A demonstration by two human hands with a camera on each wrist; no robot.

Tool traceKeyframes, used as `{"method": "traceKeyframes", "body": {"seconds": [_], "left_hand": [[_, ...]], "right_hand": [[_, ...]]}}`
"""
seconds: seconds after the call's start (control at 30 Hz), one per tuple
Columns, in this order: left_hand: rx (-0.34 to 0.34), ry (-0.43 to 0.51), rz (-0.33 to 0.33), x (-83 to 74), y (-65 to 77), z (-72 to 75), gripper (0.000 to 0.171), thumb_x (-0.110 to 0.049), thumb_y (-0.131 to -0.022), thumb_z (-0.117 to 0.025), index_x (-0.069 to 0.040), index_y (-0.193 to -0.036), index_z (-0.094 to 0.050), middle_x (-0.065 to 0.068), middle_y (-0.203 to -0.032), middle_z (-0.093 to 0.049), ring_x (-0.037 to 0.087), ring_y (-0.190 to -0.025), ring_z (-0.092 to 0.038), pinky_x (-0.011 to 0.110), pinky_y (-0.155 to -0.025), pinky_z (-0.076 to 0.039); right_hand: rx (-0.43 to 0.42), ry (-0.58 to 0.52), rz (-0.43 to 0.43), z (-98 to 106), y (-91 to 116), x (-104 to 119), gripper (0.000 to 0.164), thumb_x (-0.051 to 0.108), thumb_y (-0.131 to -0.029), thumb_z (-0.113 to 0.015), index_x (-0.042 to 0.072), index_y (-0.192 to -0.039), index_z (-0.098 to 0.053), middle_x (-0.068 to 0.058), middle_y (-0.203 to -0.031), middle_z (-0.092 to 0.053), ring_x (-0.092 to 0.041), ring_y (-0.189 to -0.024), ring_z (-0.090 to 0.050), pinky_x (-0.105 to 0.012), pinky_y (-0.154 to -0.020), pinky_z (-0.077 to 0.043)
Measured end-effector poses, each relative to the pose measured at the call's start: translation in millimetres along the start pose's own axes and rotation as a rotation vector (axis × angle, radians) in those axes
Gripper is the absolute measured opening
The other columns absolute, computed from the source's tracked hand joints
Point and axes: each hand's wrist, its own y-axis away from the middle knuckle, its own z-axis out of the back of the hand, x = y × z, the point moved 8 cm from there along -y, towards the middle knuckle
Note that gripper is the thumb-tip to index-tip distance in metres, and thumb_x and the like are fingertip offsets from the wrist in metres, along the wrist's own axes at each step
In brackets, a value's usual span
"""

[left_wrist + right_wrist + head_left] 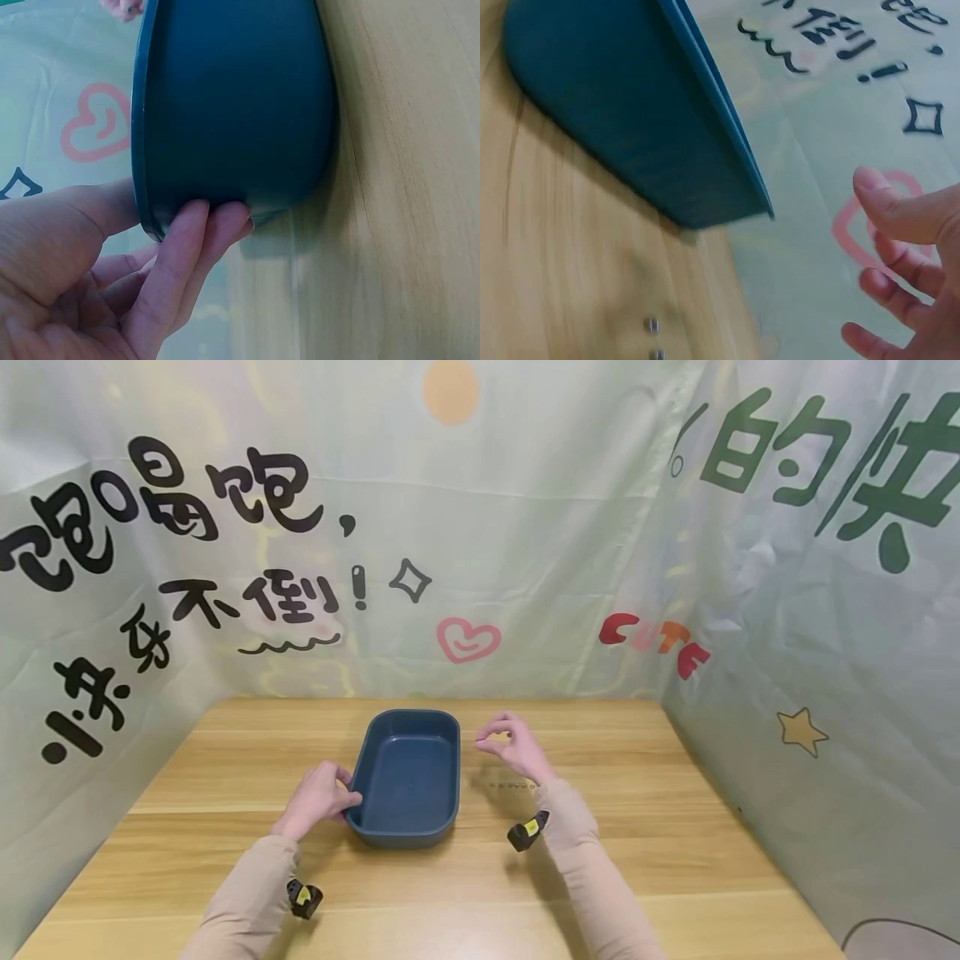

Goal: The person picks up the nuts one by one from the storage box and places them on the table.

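A deep blue rectangular tub [408, 785] with rounded corners stands on the wooden table, and nothing shows inside it. At its left rim my left hand [321, 793] pinches the wall, thumb over the edge and fingers against the outside, as the left wrist view also shows with the hand [112, 277]. To the right of the tub my right hand [516, 747] hovers apart from it. In the right wrist view its fingers [900, 300] are loosely bent, the thumb stands away from them, and nothing is seen between. Small shiny metal pieces [513, 786] lie in a row below the right hand.
The wooden table [660, 860] extends around the tub. Printed fabric walls [555, 552] enclose its back and both sides. Each wrist wears a small black camera, the left one [304, 899] and the right one [528, 830].
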Motion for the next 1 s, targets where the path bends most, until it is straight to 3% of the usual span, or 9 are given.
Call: {"method": "traceKeyframes", "body": {"seconds": [0.2,0.37,0.57,0.8,1.0], "left_hand": [[0.008,0.004,0.002,0.1,2.2,0.7,0.031,-0.006,-0.069,-0.066,0.009,-0.094,-0.056,0.019,-0.075,-0.065,0.023,-0.048,-0.064,0.028,-0.05,-0.054],[0.015,0.007,0.004,0.9,1.6,0.2,0.032,-0.006,-0.07,-0.066,0.009,-0.096,-0.056,0.023,-0.081,-0.065,0.024,-0.05,-0.064,0.028,-0.05,-0.054],[0.016,-0.008,0.006,0.5,1.1,0.6,0.034,-0.006,-0.07,-0.067,0.01,-0.098,-0.056,0.027,-0.088,-0.063,0.022,-0.049,-0.064,0.028,-0.051,-0.054],[0.006,-0.042,-0.004,-0.1,1.0,0.2,0.031,-0.008,-0.07,-0.068,0.008,-0.095,-0.057,0.025,-0.086,-0.065,0.021,-0.047,-0.064,0.028,-0.055,-0.055],[0.006,-0.063,-0.009,-1.5,1.4,0.3,0.027,-0.009,-0.071,-0.068,0.006,-0.092,-0.058,0.021,-0.081,-0.066,0.02,-0.047,-0.064,0.029,-0.061,-0.055]], "right_hand": [[-0.092,-0.009,0.003,23,12,-16,0.009,0.016,-0.071,-0.072,0.012,-0.079,-0.069,-0.009,-0.09,-0.052,-0.021,-0.091,-0.046,-0.038,-0.084,-0.038],[-0.158,-0.051,-0.069,39,25,-36,0.014,0.017,-0.069,-0.074,0.01,-0.081,-0.069,-0.014,-0.09,-0.051,-0.027,-0.092,-0.046,-0.043,-0.088,-0.037],[-0.211,-0.077,-0.134,52,42,-58,0.016,0.016,-0.07,-0.073,0.008,-0.082,-0.069,-0.013,-0.089,-0.05,-0.023,-0.092,-0.044,-0.041,-0.09,-0.035],[-0.22,-0.052,-0.189,61,64,-80,0.016,0.016,-0.071,-0.072,0.006,-0.084,-0.069,-0.015,-0.091,-0.05,-0.029,-0.094,-0.045,-0.044,-0.089,-0.035],[-0.194,-0.033,-0.281,65,78,-98,0.017,0.02,-0.072,-0.071,0.01,-0.086,-0.07,-0.01,-0.094,-0.049,-0.024,-0.095,-0.044,-0.045,-0.09,-0.04]]}}
